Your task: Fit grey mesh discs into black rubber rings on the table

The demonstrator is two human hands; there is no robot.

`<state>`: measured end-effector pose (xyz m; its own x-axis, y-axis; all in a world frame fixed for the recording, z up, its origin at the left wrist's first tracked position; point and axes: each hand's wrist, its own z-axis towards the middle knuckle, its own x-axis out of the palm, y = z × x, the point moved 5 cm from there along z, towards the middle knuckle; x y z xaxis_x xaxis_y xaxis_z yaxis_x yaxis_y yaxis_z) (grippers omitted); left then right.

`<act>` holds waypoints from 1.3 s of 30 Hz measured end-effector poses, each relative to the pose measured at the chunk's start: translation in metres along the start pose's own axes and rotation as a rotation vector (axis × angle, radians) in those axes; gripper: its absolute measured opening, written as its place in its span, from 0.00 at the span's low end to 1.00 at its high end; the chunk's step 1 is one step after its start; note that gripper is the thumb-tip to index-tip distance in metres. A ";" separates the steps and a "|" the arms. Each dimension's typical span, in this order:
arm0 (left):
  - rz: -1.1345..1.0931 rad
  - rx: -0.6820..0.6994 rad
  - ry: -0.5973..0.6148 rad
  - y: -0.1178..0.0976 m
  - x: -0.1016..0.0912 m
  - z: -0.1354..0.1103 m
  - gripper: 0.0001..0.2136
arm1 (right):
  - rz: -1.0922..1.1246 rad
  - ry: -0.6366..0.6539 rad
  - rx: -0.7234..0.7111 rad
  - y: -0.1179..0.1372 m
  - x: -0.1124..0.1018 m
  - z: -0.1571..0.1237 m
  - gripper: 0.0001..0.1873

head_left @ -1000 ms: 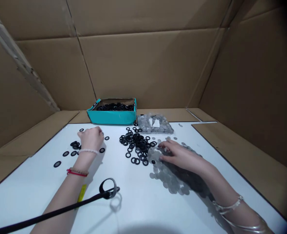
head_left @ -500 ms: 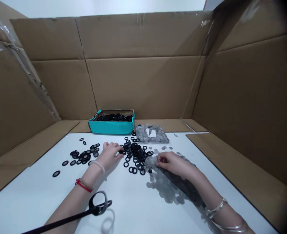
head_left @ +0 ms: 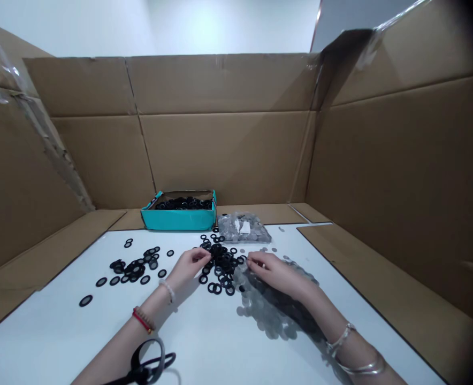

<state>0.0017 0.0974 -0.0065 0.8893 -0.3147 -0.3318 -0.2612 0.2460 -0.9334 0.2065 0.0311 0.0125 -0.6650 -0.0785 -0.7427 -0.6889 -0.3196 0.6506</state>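
White tabletop (head_left: 204, 342) bears black rubber rings (head_left: 221, 262) between left hand (head_left: 188, 267) and right hand (head_left: 272, 272).

The left hand (head_left: 187, 267) and right hand (head_left: 275, 273) pinch at opposite edges of a heap of black rubber rings (head_left: 222, 262). Loose grey discs (head_left: 260, 313) lie spread just below the right fingers (head_left: 251, 261) on the white bench (head_left: 204, 337).

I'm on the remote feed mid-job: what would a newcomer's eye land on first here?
The heap of black rings in the middle of the white table catches the eye, with the left hand at its left edge and the right hand at its right, over spread grey discs. Behind sit a teal box of black rings and a clear bag of discs, inside tall cardboard walls.
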 end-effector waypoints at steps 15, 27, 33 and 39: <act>-0.442 -0.182 0.098 -0.013 0.042 -0.022 0.13 | 0.287 -0.093 -0.036 0.018 0.027 0.006 0.17; -0.295 -0.047 0.027 -0.024 0.045 -0.027 0.09 | 0.603 -0.158 0.051 0.007 0.035 0.009 0.14; -0.121 0.128 -0.092 -0.026 0.044 -0.034 0.10 | 0.684 -0.193 0.123 0.005 0.038 0.008 0.14; -0.207 0.109 -0.133 -0.022 0.042 -0.032 0.21 | 0.770 -0.164 0.129 0.010 0.038 0.008 0.13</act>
<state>0.0329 0.0494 -0.0046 0.9629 -0.2473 -0.1079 -0.0330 0.2888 -0.9568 0.1722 0.0321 -0.0080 -0.9946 -0.0897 -0.0512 -0.0403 -0.1191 0.9921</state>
